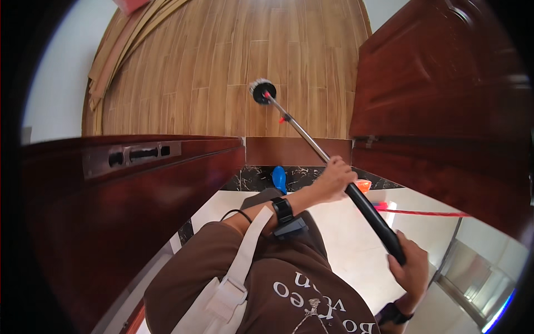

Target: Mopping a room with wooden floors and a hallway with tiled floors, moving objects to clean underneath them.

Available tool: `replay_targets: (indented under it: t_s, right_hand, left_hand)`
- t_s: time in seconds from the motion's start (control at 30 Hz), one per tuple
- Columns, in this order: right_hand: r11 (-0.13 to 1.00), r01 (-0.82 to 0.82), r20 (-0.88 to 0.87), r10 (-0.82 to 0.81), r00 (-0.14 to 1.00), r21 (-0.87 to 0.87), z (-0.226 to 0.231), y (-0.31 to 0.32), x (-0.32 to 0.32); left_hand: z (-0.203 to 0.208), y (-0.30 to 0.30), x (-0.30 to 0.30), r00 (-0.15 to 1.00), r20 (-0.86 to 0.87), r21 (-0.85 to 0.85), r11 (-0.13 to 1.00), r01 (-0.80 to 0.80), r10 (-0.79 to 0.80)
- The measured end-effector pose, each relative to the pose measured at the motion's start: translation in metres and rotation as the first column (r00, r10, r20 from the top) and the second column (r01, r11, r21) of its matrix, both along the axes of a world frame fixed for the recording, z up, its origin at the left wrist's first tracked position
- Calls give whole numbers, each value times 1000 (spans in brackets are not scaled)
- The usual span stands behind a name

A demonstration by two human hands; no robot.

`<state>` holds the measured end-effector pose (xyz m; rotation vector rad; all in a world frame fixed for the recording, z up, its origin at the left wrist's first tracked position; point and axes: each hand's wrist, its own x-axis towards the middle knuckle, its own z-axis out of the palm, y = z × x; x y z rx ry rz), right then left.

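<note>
Tool: long-handled brush; silver metal pole, black tubular handle, round black head, white bristles
Left hand: wrapped round pole, near handle
Right hand: gripping handle's lower end
Brush location: head over brown wood-plank floor, contact unclear

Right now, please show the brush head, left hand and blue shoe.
Brush head [263, 92]: head view, black round part.
Left hand [334, 179]: head view, its back.
Blue shoe [279, 179]: head view, toe end.

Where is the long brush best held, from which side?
Probably by its thick black grip, from the near side: the bristled head is the far end. The left hand is near the grip's top, the right hand at its bottom.
</note>
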<state>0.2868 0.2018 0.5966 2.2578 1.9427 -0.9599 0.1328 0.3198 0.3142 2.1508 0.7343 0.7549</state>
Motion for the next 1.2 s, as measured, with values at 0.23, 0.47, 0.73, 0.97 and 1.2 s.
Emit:
replay_targets:
  t_s: [0.23, 0.47, 0.73, 0.97, 1.2]
  right_hand:
    - [901, 352, -256, -413, 874, -252, 1, 79, 11]
    - [837, 312, -526, -530, 665, -448, -109, 151, -6]
    - [750, 175, -658, -648, 384, -637, -114, 264, 27]
    - [908, 28, -209, -126, 970, -417, -2, 329, 59]
    - [858, -492, -35, 492, 870, -148, -23, 437, -22]
  left_hand:
    - [-1, 69, 7, 960, -114, -218, 949, 227, -256]
    - [-79, 160, -50, 993, 4, -24, 993, 118, -118]
    - [-53, 249, -43, 918, 60, 114, 911, -397, 392]
    - [-20, 274, 31, 952, -7, 22, 952, -304, 305]
    - [-41, 360, -26, 936, -48, -55, 935, -350, 348]
